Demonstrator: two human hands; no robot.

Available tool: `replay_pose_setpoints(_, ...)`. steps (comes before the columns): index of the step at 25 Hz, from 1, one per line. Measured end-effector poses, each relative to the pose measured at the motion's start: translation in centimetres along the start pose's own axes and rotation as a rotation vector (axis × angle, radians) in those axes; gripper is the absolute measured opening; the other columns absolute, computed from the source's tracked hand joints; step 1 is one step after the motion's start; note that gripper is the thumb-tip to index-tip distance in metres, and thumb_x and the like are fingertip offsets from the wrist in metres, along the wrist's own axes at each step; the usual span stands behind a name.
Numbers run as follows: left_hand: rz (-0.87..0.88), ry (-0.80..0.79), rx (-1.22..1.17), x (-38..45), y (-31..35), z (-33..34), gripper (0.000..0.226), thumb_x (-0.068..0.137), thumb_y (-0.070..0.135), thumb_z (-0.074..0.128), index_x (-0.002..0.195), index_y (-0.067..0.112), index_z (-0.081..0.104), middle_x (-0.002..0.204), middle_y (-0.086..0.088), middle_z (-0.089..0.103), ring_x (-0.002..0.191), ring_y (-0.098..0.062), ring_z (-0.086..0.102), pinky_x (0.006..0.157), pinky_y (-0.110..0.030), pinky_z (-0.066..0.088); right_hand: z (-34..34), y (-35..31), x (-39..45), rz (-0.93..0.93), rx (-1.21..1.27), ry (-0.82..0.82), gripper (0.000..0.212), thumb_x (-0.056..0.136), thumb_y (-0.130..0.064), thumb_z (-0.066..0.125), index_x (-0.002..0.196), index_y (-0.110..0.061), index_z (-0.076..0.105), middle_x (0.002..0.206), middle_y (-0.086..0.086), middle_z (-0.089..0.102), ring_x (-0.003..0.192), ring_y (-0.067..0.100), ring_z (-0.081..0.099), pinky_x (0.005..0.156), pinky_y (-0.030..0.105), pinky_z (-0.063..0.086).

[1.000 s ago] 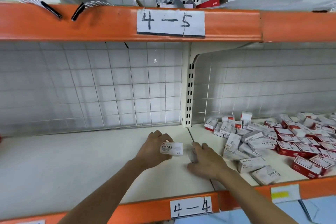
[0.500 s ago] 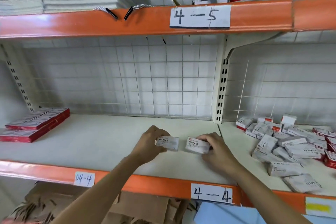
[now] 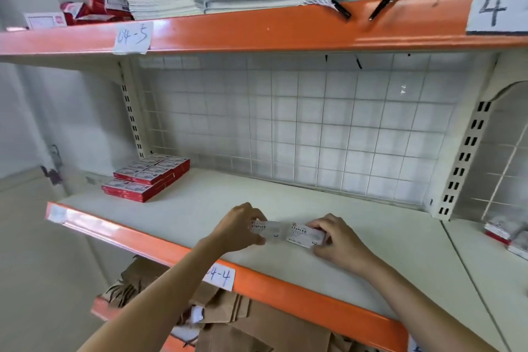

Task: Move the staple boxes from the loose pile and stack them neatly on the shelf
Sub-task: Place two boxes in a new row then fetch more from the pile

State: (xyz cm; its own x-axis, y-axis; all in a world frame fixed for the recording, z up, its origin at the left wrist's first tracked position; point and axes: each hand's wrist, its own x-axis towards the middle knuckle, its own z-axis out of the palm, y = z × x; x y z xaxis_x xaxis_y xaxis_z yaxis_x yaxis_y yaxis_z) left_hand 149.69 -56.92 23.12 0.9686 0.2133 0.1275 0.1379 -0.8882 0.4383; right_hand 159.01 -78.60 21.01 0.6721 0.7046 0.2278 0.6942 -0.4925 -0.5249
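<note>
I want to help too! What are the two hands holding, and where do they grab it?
Each holds one staple box: the left hand pinches the left box by its left end, the right hand the right box by its right end.

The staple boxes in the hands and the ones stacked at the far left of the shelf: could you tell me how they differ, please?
The two held boxes show white faces printed STAPLES; the stacked boxes show red sides. The held boxes are gripped, one in the left hand and one in the right hand, side by side near the front edge; the stacked boxes lie flat in tidy layers at the back left. Both are small flat cartons.
</note>
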Motion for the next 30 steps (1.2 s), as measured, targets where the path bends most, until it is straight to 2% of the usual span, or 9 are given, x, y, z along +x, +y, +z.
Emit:
replay_pose_setpoints(3, -0.011, -0.017, 0.03, 1.3, -3.6, -1.7, 0.039, 0.075, 0.022, 0.075, 0.112, 0.018, 0.064, 0.108, -0.005, 0.057, 0.1, -0.02, 0.05, 0.083, -0.027, 0.042, 2.0, -1.8, 3.4, 0.007, -0.037, -0.026, 0.041, 0.082, -0.018, 0.063, 0.122, -0.019, 0.057, 0.11, -0.001, 0.051, 0.107, 0.019, 0.04, 0.083, 0.014, 0.027)
replay_pose_setpoints(7, -0.047, -0.045, 0.046, 4.0, -9.0, -3.5, 0.037, 0.079, 0.024, 0.071, 0.115, 0.019, 0.063, 0.112, -0.006, 0.057, 0.108, -0.022, 0.044, 0.086, -0.03, 0.041, 4.8, -4.2, 8.4, 0.011, -0.072, -0.043, 0.04, 0.084, -0.019, 0.061, 0.124, -0.02, 0.057, 0.116, 0.002, 0.052, 0.112, 0.022, 0.039, 0.086, 0.014, 0.027)
replay_pose_setpoints(13, -0.119, -0.012, 0.028, 7.5, -15.6, -5.5, 0.048, 0.076, 0.028, 0.075, 0.12, 0.017, 0.061, 0.117, -0.003, 0.061, 0.106, -0.02, 0.052, 0.081, -0.021, 0.035, 8.8, -6.2, 13.9, 0.128, -0.089, -0.034, 0.046, 0.087, -0.027, 0.056, 0.133, -0.028, 0.05, 0.124, 0.001, 0.046, 0.121, 0.02, 0.033, 0.1, 0.019, 0.026)
replay_pose_setpoints(15, -0.134, 0.003, 0.007, 8.8, -17.1, -6.1, 0.049, 0.074, 0.027, 0.077, 0.12, 0.017, 0.062, 0.118, -0.002, 0.061, 0.102, -0.018, 0.054, 0.08, -0.018, 0.036, 9.4, -6.8, 15.6, 0.165, -0.086, -0.02, 0.045, 0.087, -0.027, 0.058, 0.131, -0.023, 0.051, 0.124, 0.001, 0.047, 0.12, 0.02, 0.036, 0.099, 0.019, 0.029)
replay_pose_setpoints(18, -0.103, 0.014, -0.008, 10.8, -18.5, -6.4, 0.05, 0.075, 0.024, 0.077, 0.122, 0.016, 0.061, 0.123, -0.007, 0.05, 0.111, -0.022, 0.05, 0.092, -0.021, 0.037, 10.0, -7.3, 17.5, 0.219, -0.058, 0.006, 0.039, 0.084, -0.022, 0.061, 0.122, -0.016, 0.057, 0.118, 0.003, 0.049, 0.116, 0.018, 0.047, 0.094, 0.019, 0.035)
replay_pose_setpoints(21, -0.093, -0.004, -0.036, 12.5, -19.1, -6.4, 0.048, 0.079, 0.021, 0.073, 0.124, 0.019, 0.059, 0.125, -0.01, 0.039, 0.112, -0.025, 0.05, 0.094, -0.022, 0.039, 10.5, -7.6, 19.1, 0.249, -0.048, 0.007, 0.043, 0.085, -0.019, 0.06, 0.127, -0.013, 0.054, 0.121, 0.006, 0.045, 0.116, 0.017, 0.049, 0.094, 0.014, 0.032)
replay_pose_setpoints(23, -0.085, -0.006, -0.057, 13.6, -19.5, -6.3, 0.047, 0.08, 0.018, 0.072, 0.125, 0.019, 0.058, 0.126, -0.009, 0.039, 0.111, -0.025, 0.051, 0.09, -0.021, 0.042, 10.8, -7.8, 20.2, 0.261, -0.059, 0.006, 0.044, 0.086, -0.018, 0.059, 0.13, -0.013, 0.053, 0.123, 0.007, 0.044, 0.117, 0.017, 0.048, 0.093, 0.011, 0.029)
replay_pose_setpoints(28, -0.049, -0.019, -0.023, 15.3, -20.1, -6.2, 0.05, 0.083, 0.018, 0.069, 0.13, 0.016, 0.054, 0.129, -0.009, 0.039, 0.12, -0.024, 0.045, 0.105, -0.025, 0.035, 11.4, -8.1, 22.8, 0.282, -0.102, 0.005, 0.043, 0.088, -0.015, 0.057, 0.13, -0.01, 0.053, 0.122, 0.011, 0.045, 0.116, 0.022, 0.049, 0.091, 0.011, 0.03)
replay_pose_setpoints(30, -0.061, -0.016, -0.017, 15.5, -20.5, -6.5, 0.05, 0.083, 0.018, 0.068, 0.131, 0.016, 0.053, 0.13, -0.008, 0.038, 0.122, -0.024, 0.043, 0.106, -0.026, 0.034, 11.7, -8.2, 23.7, 0.266, -0.105, 0.011, 0.041, 0.087, -0.013, 0.057, 0.128, -0.01, 0.056, 0.12, 0.012, 0.047, 0.113, 0.023, 0.051, 0.083, 0.008, 0.028)
